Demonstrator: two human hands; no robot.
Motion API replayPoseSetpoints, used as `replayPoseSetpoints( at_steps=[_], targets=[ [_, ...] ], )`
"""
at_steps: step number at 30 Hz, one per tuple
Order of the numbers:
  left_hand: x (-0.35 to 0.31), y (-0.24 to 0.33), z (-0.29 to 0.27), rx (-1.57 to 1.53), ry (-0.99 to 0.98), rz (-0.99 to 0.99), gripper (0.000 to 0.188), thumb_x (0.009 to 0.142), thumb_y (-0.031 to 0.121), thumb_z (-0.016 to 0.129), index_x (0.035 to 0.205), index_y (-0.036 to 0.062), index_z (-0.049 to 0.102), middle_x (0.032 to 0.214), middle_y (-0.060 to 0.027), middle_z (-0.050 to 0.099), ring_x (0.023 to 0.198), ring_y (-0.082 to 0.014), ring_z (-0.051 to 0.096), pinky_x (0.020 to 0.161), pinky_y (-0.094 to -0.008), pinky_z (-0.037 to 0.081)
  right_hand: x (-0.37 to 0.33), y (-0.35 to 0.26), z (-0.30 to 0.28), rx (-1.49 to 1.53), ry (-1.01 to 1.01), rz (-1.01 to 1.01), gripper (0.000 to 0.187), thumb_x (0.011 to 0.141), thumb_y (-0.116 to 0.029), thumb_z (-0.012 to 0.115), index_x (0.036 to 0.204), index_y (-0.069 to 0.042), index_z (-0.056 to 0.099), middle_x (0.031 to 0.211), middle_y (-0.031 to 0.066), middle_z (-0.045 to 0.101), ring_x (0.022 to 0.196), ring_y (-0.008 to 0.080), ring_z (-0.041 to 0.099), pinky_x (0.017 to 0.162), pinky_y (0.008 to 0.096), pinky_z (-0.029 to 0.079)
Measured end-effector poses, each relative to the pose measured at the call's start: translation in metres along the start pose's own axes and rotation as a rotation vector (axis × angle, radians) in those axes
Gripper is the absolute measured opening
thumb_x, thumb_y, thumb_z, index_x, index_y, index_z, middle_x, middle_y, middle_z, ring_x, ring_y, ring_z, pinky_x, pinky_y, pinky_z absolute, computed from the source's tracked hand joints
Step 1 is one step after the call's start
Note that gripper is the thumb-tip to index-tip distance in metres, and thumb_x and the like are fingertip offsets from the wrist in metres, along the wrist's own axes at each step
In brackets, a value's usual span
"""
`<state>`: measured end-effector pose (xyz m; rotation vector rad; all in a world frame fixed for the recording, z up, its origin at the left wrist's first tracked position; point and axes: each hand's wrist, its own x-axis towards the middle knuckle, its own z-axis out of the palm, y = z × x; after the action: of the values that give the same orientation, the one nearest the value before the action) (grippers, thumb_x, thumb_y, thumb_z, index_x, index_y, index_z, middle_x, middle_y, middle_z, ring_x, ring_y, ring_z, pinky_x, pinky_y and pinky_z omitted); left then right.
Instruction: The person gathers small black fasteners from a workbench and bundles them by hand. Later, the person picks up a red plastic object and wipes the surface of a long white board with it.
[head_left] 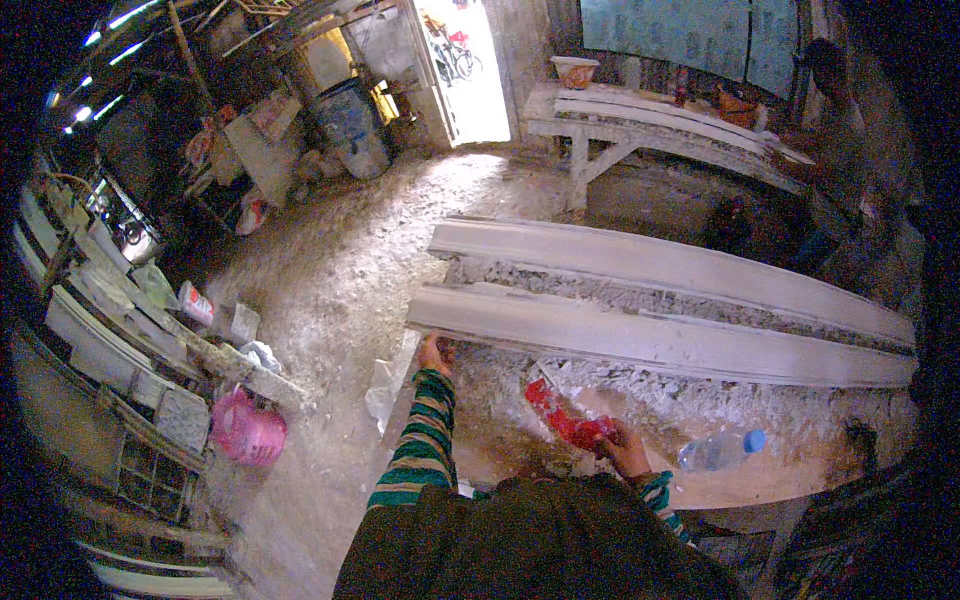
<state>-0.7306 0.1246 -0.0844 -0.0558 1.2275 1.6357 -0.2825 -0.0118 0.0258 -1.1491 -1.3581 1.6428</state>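
Fingers of the left hand (434, 352) curl onto the near end of the long white moulding (640, 335), apparently steadying it on the tabletop (700, 480) (a pink canister (248, 430) sits far left on the floor). Further right, the right hand (624, 447) has its fingers clamped round a red tool (565, 418), held low beside the work. A plastic bottle (722, 450) lies just beyond.
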Motion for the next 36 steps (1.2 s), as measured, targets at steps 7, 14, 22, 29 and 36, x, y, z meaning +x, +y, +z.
replayPoseSetpoints(
  at_steps=[7, 14, 22, 29, 36],
  targets=[
    [0.008, -0.011, -0.001, 0.308, 0.019, -0.029, 0.026, 0.077, 0.033, 0.069, 0.074, 0.0106, 0.056, 0.056, -0.0031, 0.051, 0.04, -0.0118, 0.041, 0.034, -0.0247, 0.032, 0.003, 0.001, 0.0, -0.103, 0.005, 0.034, 0.03, 0.085, -0.013, 0.06, 0.11, 0.0, 0.052, 0.085, 0.0064, 0.063, 0.065, 0.0122, 0.058, 0.056, 0.027, 0.049],
    [0.009, -0.017, 0.006, 0.452, 0.194, 0.091, 0.024, 0.079, 0.032, 0.068, 0.078, 0.0095, 0.061, 0.05, -0.0021, 0.044, 0.039, -0.0109, 0.037, 0.034, -0.0254, 0.028, 0.001, 0.009, -0.004, -0.017, 0.048, 0.015, 0.027, 0.085, -0.011, 0.06, 0.108, 0.0, 0.053, 0.085, 0.0063, 0.062, 0.068, 0.0122, 0.058, 0.055, 0.0267, 0.049],
    [-0.007, -0.008, 0.016, 0.403, 0.128, 0.043, 0.027, 0.079, 0.032, 0.068, 0.071, 0.0076, 0.061, 0.049, -0.0024, 0.044, 0.038, -0.011, 0.037, 0.034, -0.0247, 0.027, 0.003, 0.012, -0.004, -0.091, 0.037, -0.022, 0.029, 0.085, -0.012, 0.061, 0.109, 0.0, 0.052, 0.089, 0.0061, 0.062, 0.07, 0.0124, 0.058, 0.058, 0.0271, 0.049],
    [-0.02, -0.008, 0.024, 0.43, 0.284, 0.072, 0.029, 0.076, 0.035, 0.069, 0.073, 0.0088, 0.058, 0.058, -0.0048, 0.055, 0.041, -0.0123, 0.045, 0.034, -0.0247, 0.03, 0.0, 0.005, -0.002, -0.122, 0.039, -0.011, 0.026, 0.086, -0.013, 0.059, 0.108, 0.0, 0.052, 0.088, 0.0052, 0.061, 0.069, 0.0112, 0.056, 0.059, 0.0261, 0.048],
    [-0.032, 0.003, 0.016, 0.135, 0.112, 0.128, 0.032, 0.078, 0.043, 0.065, 0.08, 0.0125, 0.057, 0.061, -0.0011, 0.054, 0.041, -0.0132, 0.045, 0.034, -0.0248, 0.031, 0.001, 0.005, -0.003, -0.154, 0.029, -0.035, 0.029, 0.084, -0.015, 0.061, 0.107, 0.0, 0.053, 0.087, 0.0052, 0.062, 0.069, 0.0114, 0.058, 0.059, 0.026, 0.048]
  ],
)
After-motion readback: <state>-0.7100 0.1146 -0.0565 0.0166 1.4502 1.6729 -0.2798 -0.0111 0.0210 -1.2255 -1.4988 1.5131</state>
